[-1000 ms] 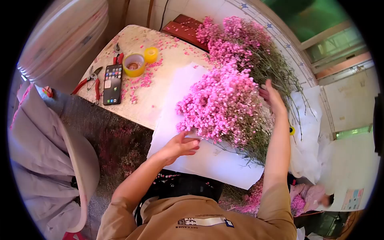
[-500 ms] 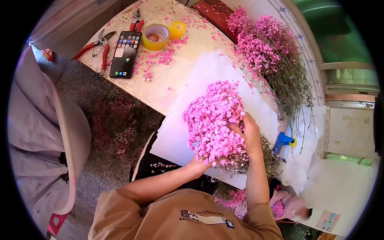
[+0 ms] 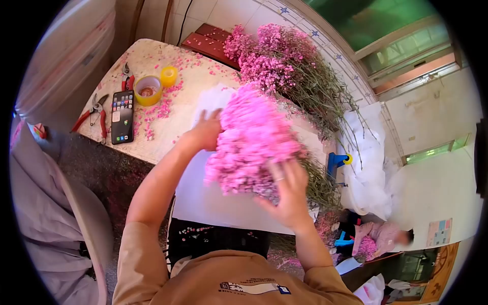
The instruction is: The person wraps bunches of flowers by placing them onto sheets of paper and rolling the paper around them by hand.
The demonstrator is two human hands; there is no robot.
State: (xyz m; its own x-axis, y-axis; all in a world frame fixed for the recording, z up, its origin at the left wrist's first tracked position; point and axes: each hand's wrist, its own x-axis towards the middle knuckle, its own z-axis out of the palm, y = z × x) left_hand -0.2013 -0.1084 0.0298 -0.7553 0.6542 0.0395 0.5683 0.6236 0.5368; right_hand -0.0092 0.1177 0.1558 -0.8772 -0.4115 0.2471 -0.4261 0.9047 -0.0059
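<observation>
A bunch of bright pink baby's breath [image 3: 254, 137], blurred by motion, is over the white wrapping paper [image 3: 198, 195], its stems [image 3: 323, 185] toward the right. At the bunch's upper left, my left hand [image 3: 207, 131] has its fingers apart; some fingertips are hidden by the blossoms. My right hand [image 3: 290, 195], with a ring on one finger, rests against the lower right side of the flowers. Its fingers are stretched out and the thumb stands away from them.
On the table [image 3: 168, 119] at the left are a phone [image 3: 122, 117], red-handled pruners [image 3: 94, 114], a second pair [image 3: 127, 81] and tape rolls [image 3: 148, 90]. More pink flowers [image 3: 274, 58] lie at the back. A blue tape dispenser [image 3: 335, 162] is at right. Another person [image 3: 378, 236] sits lower right.
My left hand has come out from under the bunch to its upper left side. The right hand has moved down and loosened into stretched fingers. The view has also shifted.
</observation>
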